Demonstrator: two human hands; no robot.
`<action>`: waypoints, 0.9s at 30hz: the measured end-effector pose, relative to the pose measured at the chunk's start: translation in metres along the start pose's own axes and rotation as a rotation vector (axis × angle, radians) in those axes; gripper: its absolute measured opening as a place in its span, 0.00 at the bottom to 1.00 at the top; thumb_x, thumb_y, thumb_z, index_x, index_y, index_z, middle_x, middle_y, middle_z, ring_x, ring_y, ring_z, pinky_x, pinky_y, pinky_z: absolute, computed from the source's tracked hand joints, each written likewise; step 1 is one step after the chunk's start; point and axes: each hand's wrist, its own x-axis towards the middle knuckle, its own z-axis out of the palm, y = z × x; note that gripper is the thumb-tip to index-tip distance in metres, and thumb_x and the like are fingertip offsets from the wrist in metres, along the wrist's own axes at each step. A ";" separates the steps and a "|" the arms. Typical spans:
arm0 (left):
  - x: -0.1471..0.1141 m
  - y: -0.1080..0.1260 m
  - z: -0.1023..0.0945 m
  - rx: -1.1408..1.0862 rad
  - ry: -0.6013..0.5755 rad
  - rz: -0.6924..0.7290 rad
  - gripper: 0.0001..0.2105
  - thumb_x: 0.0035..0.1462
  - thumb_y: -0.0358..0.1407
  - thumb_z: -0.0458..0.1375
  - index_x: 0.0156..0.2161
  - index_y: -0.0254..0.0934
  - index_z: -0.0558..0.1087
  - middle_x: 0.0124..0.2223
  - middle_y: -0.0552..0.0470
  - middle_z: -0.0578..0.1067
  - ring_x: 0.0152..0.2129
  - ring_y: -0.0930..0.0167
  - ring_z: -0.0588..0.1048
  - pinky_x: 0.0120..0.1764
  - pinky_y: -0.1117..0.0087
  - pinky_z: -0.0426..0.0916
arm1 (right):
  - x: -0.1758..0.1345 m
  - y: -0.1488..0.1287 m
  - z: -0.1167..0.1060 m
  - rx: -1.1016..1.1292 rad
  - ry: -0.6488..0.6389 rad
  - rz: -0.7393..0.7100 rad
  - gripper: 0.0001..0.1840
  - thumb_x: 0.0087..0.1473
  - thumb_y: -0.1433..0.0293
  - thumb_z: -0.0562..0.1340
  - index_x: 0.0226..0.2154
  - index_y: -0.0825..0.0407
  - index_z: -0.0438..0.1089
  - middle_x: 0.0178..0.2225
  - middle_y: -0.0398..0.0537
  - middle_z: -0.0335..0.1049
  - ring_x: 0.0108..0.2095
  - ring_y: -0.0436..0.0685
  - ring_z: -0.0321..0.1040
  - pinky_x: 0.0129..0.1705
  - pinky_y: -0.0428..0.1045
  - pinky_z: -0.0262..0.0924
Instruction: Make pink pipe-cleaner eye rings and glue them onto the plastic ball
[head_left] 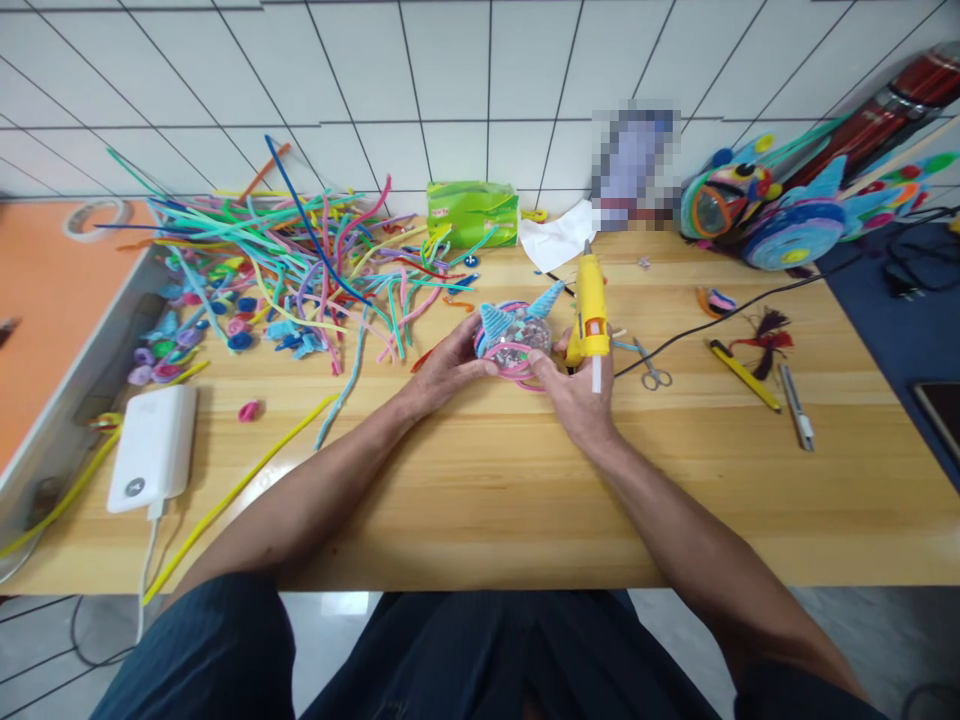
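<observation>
My left hand (453,366) is closed around the left side of a round pipe-cleaner craft (523,335). The craft has a clear, glittery middle, a blue and pink rim and two light-blue pointed ears. In my right hand (583,400) is a yellow hot glue gun (591,305), nozzle pointing up and away, with a whitish glue stick out of its rear end. The thumb of that hand presses on the pink pipe cleaner (510,352) at the craft's near edge. My right fingers are partly hidden behind the gun and the craft.
Left lie a heap of pipe cleaners (300,250), pompoms and a white power bank (154,445). Behind stands a green tissue pack (472,212). Scissors (652,372), a yellow cutter (742,375) and a black cord (720,318) lie right, before finished fish crafts (795,235).
</observation>
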 end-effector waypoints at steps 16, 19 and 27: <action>0.001 -0.003 -0.001 0.001 0.026 0.009 0.44 0.56 0.56 0.76 0.74 0.47 0.71 0.75 0.42 0.73 0.76 0.47 0.65 0.76 0.48 0.62 | -0.002 0.003 0.005 0.065 0.006 0.072 0.24 0.52 0.59 0.74 0.45 0.43 0.62 0.38 0.42 0.64 0.32 0.54 0.62 0.29 0.53 0.73; 0.000 -0.005 -0.002 0.008 0.032 0.014 0.43 0.57 0.56 0.76 0.74 0.48 0.72 0.77 0.43 0.71 0.77 0.47 0.64 0.78 0.46 0.59 | -0.003 0.004 0.005 0.046 0.015 0.069 0.24 0.52 0.58 0.74 0.44 0.43 0.62 0.37 0.42 0.63 0.32 0.54 0.61 0.30 0.54 0.73; -0.001 -0.008 -0.007 0.037 0.039 0.011 0.40 0.60 0.54 0.75 0.74 0.48 0.72 0.79 0.44 0.67 0.78 0.48 0.62 0.79 0.44 0.54 | -0.002 0.006 0.002 0.025 -0.001 0.040 0.24 0.53 0.55 0.75 0.43 0.43 0.62 0.37 0.42 0.63 0.34 0.56 0.63 0.37 0.56 0.73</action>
